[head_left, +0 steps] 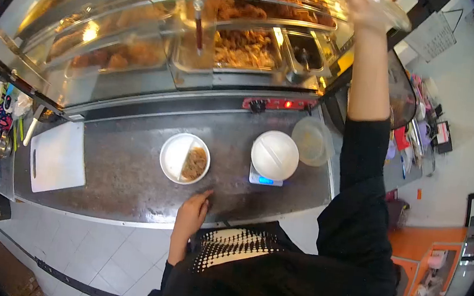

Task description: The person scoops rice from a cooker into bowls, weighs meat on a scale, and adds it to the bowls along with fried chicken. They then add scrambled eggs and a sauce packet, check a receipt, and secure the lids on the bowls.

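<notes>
So our right hand is way up at the top edge, at a clear dish. It's blurry, so we honestly can't tell if the fingers pinch the dish or just touch it. Our left hand is low, over the near edge of the counter, fingers loosely curled, index poking out, pinching nothing we can see. Just past that fingertip is the food bowl, with food right of its divider. The scale bowl sits on the scale, a tub right beside it.

What could bite us? The scale bowl overhangs the scale, so our right sleeve might clip it and tip it. If the tub leans on it, the weight could read wrong; we can't say whether they touch. A careless left hand could shove the food bowl and slop food over the divider. And if our grip up there is weak, the clear dish could drop.

Readable stuff: basically none. The scale's display glows blue, but we can't make out digits. The red panel has a lit lamp and no legible markings. A sheet upper right has writing too small to read, and we spot no brands.
</notes>
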`<state>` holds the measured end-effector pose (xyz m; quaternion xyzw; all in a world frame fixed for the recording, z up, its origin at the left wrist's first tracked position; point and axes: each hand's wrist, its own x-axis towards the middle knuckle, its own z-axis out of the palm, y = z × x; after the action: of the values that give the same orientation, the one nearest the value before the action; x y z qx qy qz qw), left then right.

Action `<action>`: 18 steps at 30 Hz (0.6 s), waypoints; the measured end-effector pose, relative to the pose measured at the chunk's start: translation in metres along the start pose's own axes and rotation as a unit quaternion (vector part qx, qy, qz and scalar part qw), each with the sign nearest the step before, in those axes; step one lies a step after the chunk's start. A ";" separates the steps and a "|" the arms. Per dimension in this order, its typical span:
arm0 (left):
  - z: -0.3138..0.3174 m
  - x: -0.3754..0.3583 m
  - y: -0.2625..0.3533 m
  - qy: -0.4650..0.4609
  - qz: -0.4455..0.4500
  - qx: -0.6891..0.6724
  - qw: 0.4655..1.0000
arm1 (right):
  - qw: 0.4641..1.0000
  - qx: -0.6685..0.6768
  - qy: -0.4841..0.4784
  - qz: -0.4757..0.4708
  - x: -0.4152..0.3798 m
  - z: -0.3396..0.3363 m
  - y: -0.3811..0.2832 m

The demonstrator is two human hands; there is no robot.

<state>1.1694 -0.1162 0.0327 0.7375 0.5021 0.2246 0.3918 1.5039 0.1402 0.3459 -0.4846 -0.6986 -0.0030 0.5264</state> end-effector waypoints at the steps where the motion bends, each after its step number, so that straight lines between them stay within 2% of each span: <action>1: 0.002 0.001 0.005 -0.010 0.003 -0.010 1.000 | 0.996 0.078 0.020 0.026 -0.022 -0.007 -0.006; 3: 0.009 0.006 0.011 -0.038 0.012 -0.027 0.999 | 0.961 0.259 0.035 0.087 -0.072 -0.016 -0.013; 4: 0.014 0.007 0.013 -0.058 0.015 -0.034 0.998 | 0.910 0.391 0.016 0.138 -0.100 -0.018 -0.013; 5: 0.017 0.012 0.015 -0.075 0.021 -0.040 0.996 | 0.801 0.561 -0.008 0.210 -0.133 -0.015 -0.012; 6: 0.018 0.017 0.021 -0.105 0.023 -0.055 0.993 | 0.635 0.714 -0.008 0.296 -0.165 -0.010 -0.015; 7: 0.022 0.023 0.024 -0.115 0.036 -0.075 0.990 | 0.483 0.797 0.018 0.362 -0.191 -0.001 -0.022; 8: 0.025 0.029 0.026 -0.123 0.051 -0.093 0.987 | 0.506 0.751 0.008 0.425 -0.220 0.009 -0.015; 10: 0.032 0.042 0.032 -0.142 0.068 -0.129 0.979 | 0.665 0.615 -0.069 0.419 -0.280 0.029 0.007; 11: 0.036 0.050 0.034 -0.119 0.057 -0.138 0.982 | 0.780 0.510 -0.129 0.338 -0.305 0.037 0.013; 13: 0.050 0.065 0.034 -0.068 0.035 -0.158 0.984 | 0.775 0.298 -0.270 0.488 -0.326 0.054 0.017; 14: 0.058 0.073 0.033 -0.036 0.004 -0.207 0.978 | 0.871 0.184 -0.313 0.331 -0.339 0.060 0.021; 15: 0.067 0.081 0.031 -0.004 -0.026 -0.254 0.967 | 0.926 0.063 -0.339 0.156 -0.350 0.067 0.024; 16: 0.076 0.088 0.029 0.028 -0.055 -0.301 0.952 | 0.936 -0.061 -0.344 -0.027 -0.359 0.071 0.025; 18: 0.091 0.099 0.022 0.032 -0.059 -0.354 0.933 | 0.923 -0.148 -0.350 -0.054 -0.357 0.075 0.003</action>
<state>1.2869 -0.0612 -0.0101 0.5127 0.4450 0.3872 0.6238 1.4424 -0.0602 0.0477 -0.4885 -0.8552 0.0350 0.1698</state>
